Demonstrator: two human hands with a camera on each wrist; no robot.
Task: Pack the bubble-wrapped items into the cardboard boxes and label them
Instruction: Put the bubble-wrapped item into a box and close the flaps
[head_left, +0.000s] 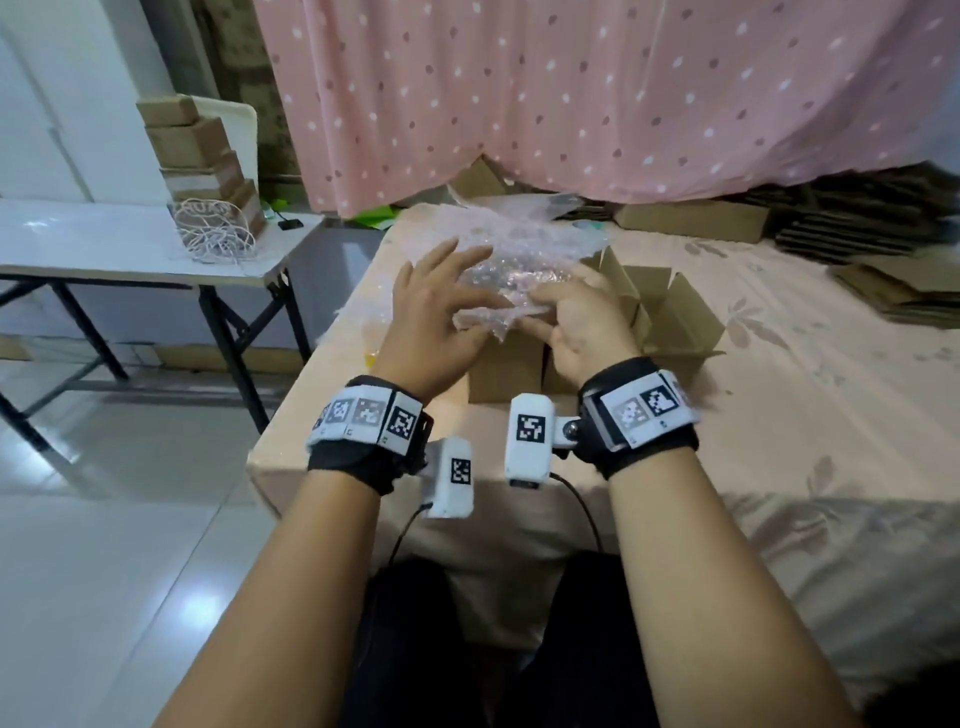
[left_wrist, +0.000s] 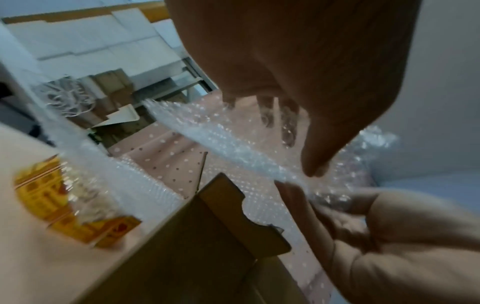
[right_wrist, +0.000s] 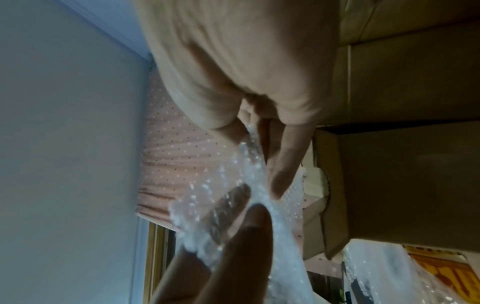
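Observation:
A crumpled piece of bubble wrap (head_left: 501, 283) hangs over an open cardboard box (head_left: 504, 371) on the bed; whether anything is inside the wrap cannot be told. My left hand (head_left: 457, 280) holds its left side, thumb (left_wrist: 315, 162) in front and fingers (left_wrist: 288, 125) showing through from behind. My right hand (head_left: 545, 312) pinches the right side (right_wrist: 255, 162) between thumb and fingers. The box's flaps (head_left: 675, 306) stand up to the right of my hands. The left wrist view shows the bubble wrap (left_wrist: 221, 142) above a box flap (left_wrist: 221, 207).
A yellow box (left_wrist: 52, 203) under more bubble wrap lies left of the carton. Loose bubble wrap (head_left: 519, 223) lies behind. Flat cartons (head_left: 893, 291) pile up at right. A white folding table (head_left: 104, 244) on the left bears small boxes (head_left: 200, 150) and cord.

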